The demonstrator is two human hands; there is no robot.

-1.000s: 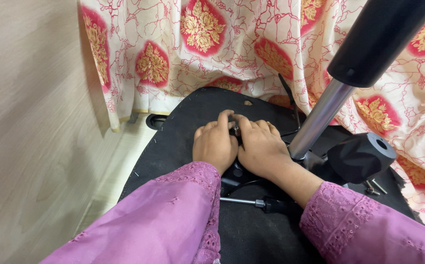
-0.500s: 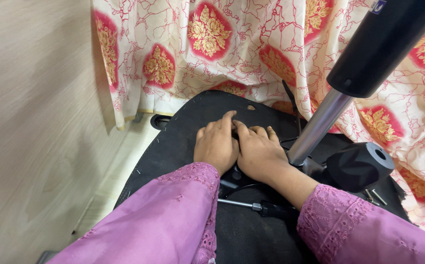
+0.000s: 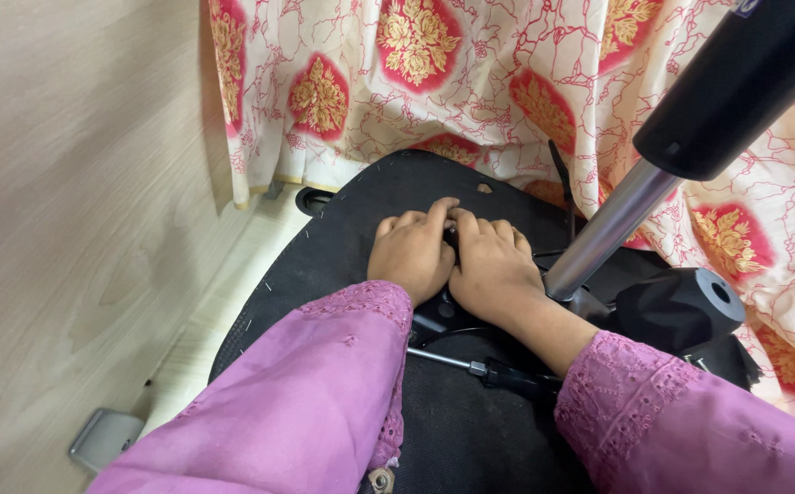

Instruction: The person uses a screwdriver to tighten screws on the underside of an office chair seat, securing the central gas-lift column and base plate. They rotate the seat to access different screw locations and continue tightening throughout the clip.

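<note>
My left hand [image 3: 413, 253] and my right hand [image 3: 490, 264] lie side by side, fingers curled down, pressing on a black metal part under them on the underside of an upturned black chair seat [image 3: 343, 247]. The part itself is almost wholly hidden by the hands. Purple sleeves cover both forearms. A silver gas-lift column [image 3: 603, 229] with a black upper tube [image 3: 741, 78] rises slanting just right of my right hand.
A screwdriver with a black handle [image 3: 498, 372] lies on the seat below my right wrist. A black cylindrical chair part [image 3: 686, 306] sits at the right. A red and gold floral cloth [image 3: 416, 82] hangs behind. A wooden panel [image 3: 68, 201] stands at the left.
The view has shifted slightly, so the hands sit a little lower and to the left in the picture. Both hands stay pressed together on the same spot.
</note>
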